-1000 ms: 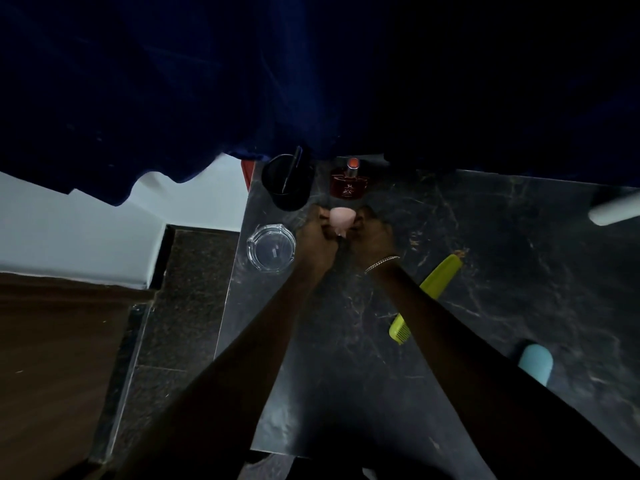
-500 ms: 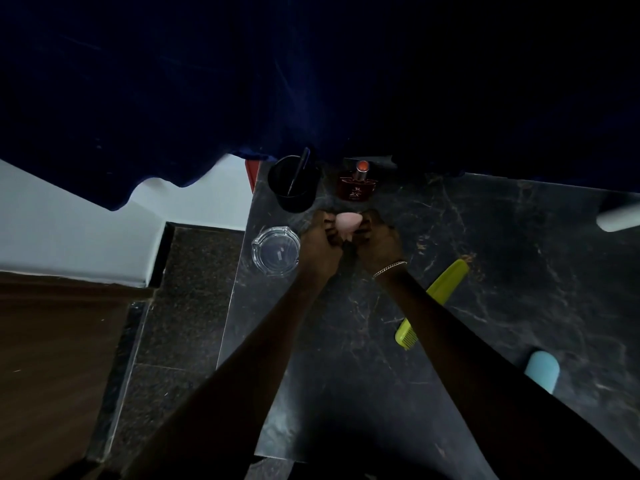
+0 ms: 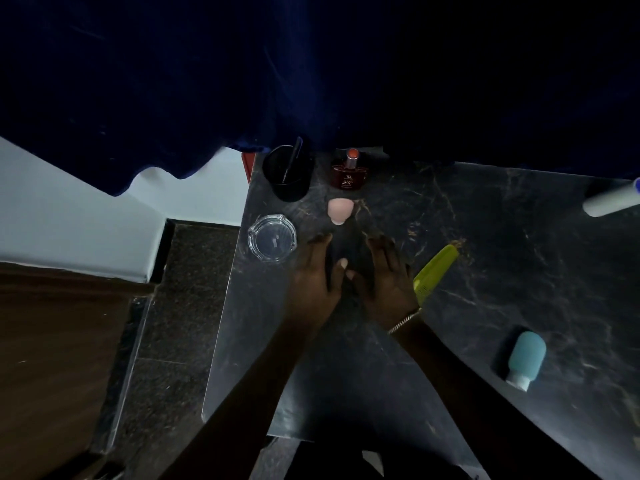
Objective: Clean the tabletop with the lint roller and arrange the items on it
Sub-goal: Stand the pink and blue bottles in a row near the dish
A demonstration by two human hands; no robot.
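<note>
A pink makeup sponge [image 3: 339, 210] stands on the dark marble tabletop [image 3: 485, 278], just in front of a dark red perfume bottle [image 3: 349, 171]. My left hand [image 3: 317, 275] and my right hand [image 3: 386, 275] hover side by side a little nearer to me than the sponge, fingers spread, holding nothing. A lime green comb [image 3: 435, 270] lies right of my right hand, its near end beside my wrist. A white lint roller [image 3: 611, 200] pokes in at the right edge. A teal squeeze bottle [image 3: 525, 358] lies at the near right.
A black cup [image 3: 288, 174] holding a pen stands at the back left corner, with a clear glass ashtray [image 3: 272, 242] in front of it near the table's left edge. A dark blue curtain [image 3: 242, 81] hangs over the back. Dark floor lies to the left.
Both hands have let go of the pink sponge, which now stands alone on the table. They have drawn back toward me and opened.
</note>
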